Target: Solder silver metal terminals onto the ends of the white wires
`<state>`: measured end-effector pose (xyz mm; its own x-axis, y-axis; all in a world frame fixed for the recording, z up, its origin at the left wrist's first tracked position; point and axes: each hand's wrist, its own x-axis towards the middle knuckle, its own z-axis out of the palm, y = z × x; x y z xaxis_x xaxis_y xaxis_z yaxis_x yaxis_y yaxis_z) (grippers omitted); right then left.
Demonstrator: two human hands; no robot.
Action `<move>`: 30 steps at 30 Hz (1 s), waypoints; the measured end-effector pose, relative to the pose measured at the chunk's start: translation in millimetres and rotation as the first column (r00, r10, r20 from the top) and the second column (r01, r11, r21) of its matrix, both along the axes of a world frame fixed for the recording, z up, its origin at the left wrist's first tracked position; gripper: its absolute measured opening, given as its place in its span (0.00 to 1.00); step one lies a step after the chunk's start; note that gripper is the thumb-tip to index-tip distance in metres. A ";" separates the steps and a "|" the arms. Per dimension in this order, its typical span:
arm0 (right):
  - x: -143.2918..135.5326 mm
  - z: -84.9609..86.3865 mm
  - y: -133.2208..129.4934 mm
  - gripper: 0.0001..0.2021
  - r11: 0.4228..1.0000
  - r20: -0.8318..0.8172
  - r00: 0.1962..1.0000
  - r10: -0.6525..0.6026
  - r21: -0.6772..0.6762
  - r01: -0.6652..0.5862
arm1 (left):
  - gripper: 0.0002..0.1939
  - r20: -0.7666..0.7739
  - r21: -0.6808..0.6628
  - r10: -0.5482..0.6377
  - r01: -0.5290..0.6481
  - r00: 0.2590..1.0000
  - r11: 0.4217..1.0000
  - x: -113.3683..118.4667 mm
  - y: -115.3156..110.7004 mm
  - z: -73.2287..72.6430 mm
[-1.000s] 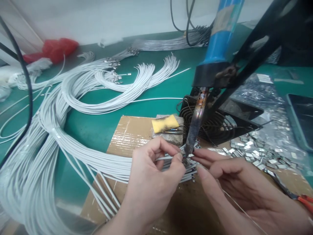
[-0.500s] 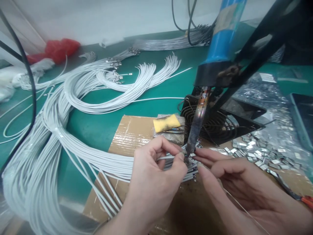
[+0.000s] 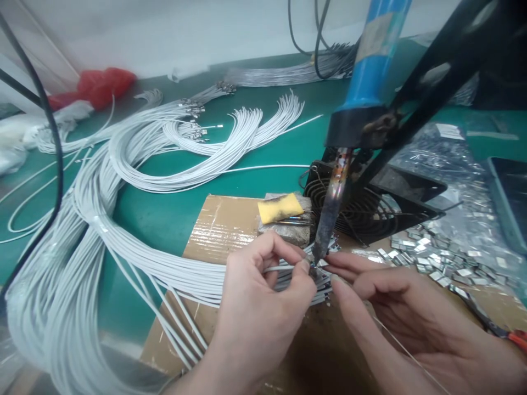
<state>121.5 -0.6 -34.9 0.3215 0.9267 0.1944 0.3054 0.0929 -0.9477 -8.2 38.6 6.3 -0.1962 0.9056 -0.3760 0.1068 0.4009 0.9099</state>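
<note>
My left hand (image 3: 267, 296) pinches one white cable (image 3: 280, 267) near its end, thumb and forefinger closed on it. Right above the cable's end is the dark tip of a blue-handled soldering iron (image 3: 327, 225), held at a slant by a black stand (image 3: 428, 93). On the other side of the tip, my right hand (image 3: 395, 307) is closed with curled fingers, and a thin solder wire (image 3: 407, 354) runs through it. The joint between the fingertips is small and partly hidden. Under my left hand lies a bundle of white cables (image 3: 173, 269).
A yellow sponge (image 3: 280, 208) rests on a grey block behind my hands. To the right are a black fan (image 3: 358, 203), loose metal connectors (image 3: 444, 258) and orange-handled pliers (image 3: 486, 323). Cardboard (image 3: 222, 219) covers part of the green table (image 3: 164, 214); more cable bundles (image 3: 185, 164) lie left.
Both hands keep nearly the same pose at the iron's tip. Only a very slight shift of the view shows.
</note>
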 end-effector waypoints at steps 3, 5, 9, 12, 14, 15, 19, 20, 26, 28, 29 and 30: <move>2.0 -1.3 0.5 0.07 1.000 0.033 0.999 -0.007 0.008 0.007 | 0.05 -0.004 0.002 0.004 -0.004 1.000 1.000 0.0 0.1 0.1; -0.1 0.4 0.5 0.07 1.000 0.032 0.999 -0.007 0.005 0.006 | 0.05 0.001 0.002 0.007 -0.007 1.000 1.000 0.3 -0.8 0.4; -7.8 6.9 -0.6 0.07 0.997 -0.017 0.998 -0.067 -0.037 0.066 | 0.05 0.012 0.009 0.003 -0.003 1.000 1.000 1.5 -3.3 0.9; -8.6 8.4 -1.6 0.08 0.993 -0.032 0.995 -0.091 -0.077 0.088 | 0.05 0.007 0.014 0.006 -0.006 1.000 1.000 1.5 -4.6 1.1; -5.4 5.9 -1.7 0.07 0.997 -0.008 0.998 -0.060 -0.046 0.059 | 0.05 -0.001 0.018 0.009 -0.008 1.000 1.000 0.8 -4.6 1.4; -3.2 4.1 -1.6 0.07 0.999 0.012 0.999 -0.041 -0.023 0.041 | 0.05 -0.001 0.022 0.007 -0.007 1.000 1.000 0.5 -4.5 1.5; 2.9 -2.0 -1.8 0.07 1.000 0.072 0.997 -0.002 0.017 0.001 | 0.05 0.009 0.013 0.003 -0.003 1.000 1.000 0.6 -3.6 0.0; 2.8 -2.2 -1.9 0.07 1.000 0.067 0.998 -0.009 0.010 0.008 | 0.05 0.007 0.020 0.004 -0.004 1.000 1.000 0.9 -3.5 -1.1; -3.4 3.1 -1.3 0.06 0.998 0.007 0.999 -0.047 -0.036 0.047 | 0.05 -0.004 0.030 0.004 -0.004 1.000 1.000 1.1 -3.6 -3.3; -4.1 4.3 -1.1 0.07 0.998 0.022 0.998 -0.059 -0.035 0.060 | 0.05 -0.005 0.010 -0.005 0.005 1.000 1.000 1.1 -4.3 -2.3; -4.1 4.4 -1.1 0.07 0.997 0.033 0.997 -0.064 -0.029 0.065 | 0.05 -0.008 0.016 -0.003 0.004 1.000 1.000 1.2 -4.9 -2.3; -3.8 4.2 -1.2 0.07 0.998 0.039 0.997 -0.066 -0.022 0.067 | 0.05 -0.010 0.030 0.003 -0.002 1.000 1.000 1.2 -5.5 -2.8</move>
<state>117.7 -1.8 -30.7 0.3748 0.9081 0.1868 0.3466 0.0496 -0.9367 -6.9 33.1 3.5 -0.2023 0.9160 -0.3465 0.1153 0.3736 0.9204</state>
